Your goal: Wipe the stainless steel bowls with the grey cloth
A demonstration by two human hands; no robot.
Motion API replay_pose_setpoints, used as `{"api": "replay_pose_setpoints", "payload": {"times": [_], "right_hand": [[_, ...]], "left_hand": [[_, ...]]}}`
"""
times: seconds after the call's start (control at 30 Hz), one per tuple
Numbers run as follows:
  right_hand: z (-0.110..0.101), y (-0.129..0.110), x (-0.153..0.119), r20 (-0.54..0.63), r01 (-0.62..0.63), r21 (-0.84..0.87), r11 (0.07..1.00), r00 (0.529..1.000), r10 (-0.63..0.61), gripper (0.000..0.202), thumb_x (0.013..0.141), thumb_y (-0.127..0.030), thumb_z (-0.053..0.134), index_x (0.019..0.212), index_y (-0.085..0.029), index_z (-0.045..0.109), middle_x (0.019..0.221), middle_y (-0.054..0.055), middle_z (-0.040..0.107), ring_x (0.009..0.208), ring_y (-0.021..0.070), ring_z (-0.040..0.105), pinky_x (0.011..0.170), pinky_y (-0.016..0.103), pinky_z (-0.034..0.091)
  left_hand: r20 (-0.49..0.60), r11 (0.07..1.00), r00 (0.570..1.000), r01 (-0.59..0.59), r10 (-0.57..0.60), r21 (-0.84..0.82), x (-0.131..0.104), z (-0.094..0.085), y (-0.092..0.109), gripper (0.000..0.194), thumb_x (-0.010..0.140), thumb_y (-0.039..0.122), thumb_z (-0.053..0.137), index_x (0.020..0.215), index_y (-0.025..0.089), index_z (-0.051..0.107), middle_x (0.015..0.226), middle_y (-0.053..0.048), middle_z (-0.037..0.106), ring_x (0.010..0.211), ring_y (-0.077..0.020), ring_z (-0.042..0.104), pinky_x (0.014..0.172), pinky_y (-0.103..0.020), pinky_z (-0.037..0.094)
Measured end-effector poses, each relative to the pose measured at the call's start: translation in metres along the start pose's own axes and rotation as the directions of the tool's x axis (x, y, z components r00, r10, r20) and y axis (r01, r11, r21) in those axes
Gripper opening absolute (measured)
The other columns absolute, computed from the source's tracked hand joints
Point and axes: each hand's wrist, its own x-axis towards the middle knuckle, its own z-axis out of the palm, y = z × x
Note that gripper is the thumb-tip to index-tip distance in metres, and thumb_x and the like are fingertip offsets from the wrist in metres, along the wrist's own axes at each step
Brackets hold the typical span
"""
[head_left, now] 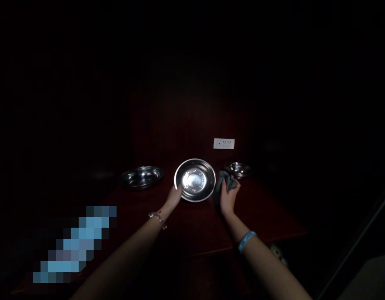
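Note:
My left hand (173,197) grips the lower left rim of a round, shiny steel bowl (195,180). The bowl is tilted so that its inside faces me, and it looks held above the tabletop. To the right of it, my right hand (228,198) is closed around a crumpled dark grey cloth (231,182). A small gap shows between the cloth and the bowl's rim. Beyond the right hand stand smaller steel bowls (238,169), seemingly stacked. Off to the left, a wide steel basin (142,177) rests on the table.
The dark red table (205,225) has its front edge toward me. A white socket plate (224,143) is on the wall behind. A blurred-out blue patch (76,246) covers the lower left. Most of the surroundings are too dark to make out.

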Motion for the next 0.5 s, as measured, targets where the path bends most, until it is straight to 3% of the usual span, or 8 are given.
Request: {"api": "replay_pose_setpoints", "payload": {"times": [0.1, 0.27, 0.37, 0.5], "right_hand": [[-0.002, -0.001, -0.004, 0.056, 0.027, -0.011, 1.0, 0.998, -0.027, 0.05, 0.086, -0.043, 0.044, 0.129, -0.017, 0.036, 0.132, 0.016, 0.045, 0.119, 0.0237, 0.051, 0.1, 0.037, 0.04], [-0.002, -0.006, -0.012, 0.233, 0.151, -0.135, 0.979, 0.966, -0.116, 0.042, 0.086, -0.037, 0.044, 0.124, -0.019, 0.038, 0.118, 0.012, 0.053, 0.103, 0.0233, 0.056, 0.092, 0.038, 0.043], [-0.002, -0.011, -0.012, 0.265, 0.287, -0.25, 0.925, 0.939, -0.219, 0.041, 0.084, -0.033, 0.048, 0.121, -0.019, 0.041, 0.114, 0.011, 0.056, 0.102, 0.025, 0.056, 0.094, 0.043, 0.041], [-0.004, -0.019, -0.011, 0.341, 0.419, -0.382, 0.824, 0.892, -0.295, 0.04, 0.083, -0.027, 0.051, 0.122, -0.019, 0.049, 0.122, 0.012, 0.052, 0.108, 0.027, 0.054, 0.095, 0.044, 0.042]], "left_hand": [[0.02, 0.999, 1.0, 0.021, -0.021, 0.036, -0.002, 0.0, 0.004, 0.037, 0.086, 0.039, 0.043, 0.089, 0.011, 0.068, 0.088, -0.014, 0.075, 0.092, -0.0263, 0.069, 0.092, -0.038, 0.05], [0.078, 0.995, 0.996, 0.043, -0.05, 0.094, -0.007, 0.001, 0.011, 0.062, 0.09, 0.06, 0.032, 0.095, 0.012, 0.07, 0.095, -0.016, 0.075, 0.099, -0.0284, 0.068, 0.093, -0.036, 0.048], [0.132, 0.994, 0.991, 0.01, -0.025, 0.11, -0.01, 0.0, 0.012, 0.068, 0.088, 0.066, 0.031, 0.096, 0.012, 0.071, 0.093, -0.015, 0.075, 0.096, -0.0277, 0.068, 0.093, -0.035, 0.048], [0.15, 0.998, 0.989, -0.005, -0.004, 0.06, -0.014, 0.0, 0.012, 0.07, 0.087, 0.069, 0.032, 0.1, 0.012, 0.071, 0.096, -0.014, 0.075, 0.097, -0.0272, 0.068, 0.092, -0.034, 0.049]]}}
